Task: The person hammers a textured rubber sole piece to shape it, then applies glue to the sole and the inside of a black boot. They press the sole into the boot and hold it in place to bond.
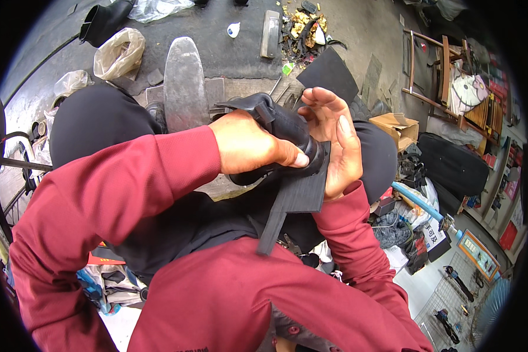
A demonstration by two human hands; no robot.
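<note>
My left hand (249,144) is wrapped round a black leather shoe (296,132), with the thumb pressed along its side. The shoe is held above my lap, tilted on its side. A ribbed black rubber sheet (302,190) lies against the shoe's underside, and a narrow strip of it sticks out toward me. My right hand (340,146) rests its palm against the outer face of the rubber, its fingers stretched up and apart. Beyond my left wrist stands a grey, sole-shaped metal plate (183,82). The lower part of the shoe is partly hidden by my left hand.
A flat black sheet (330,73) and a cardboard box (396,129) lie beyond and right of my right hand. Scraps (305,32) litter the floor ahead. A plastic bag (119,54) stands at the far left, a wooden chair frame (443,76) at the right.
</note>
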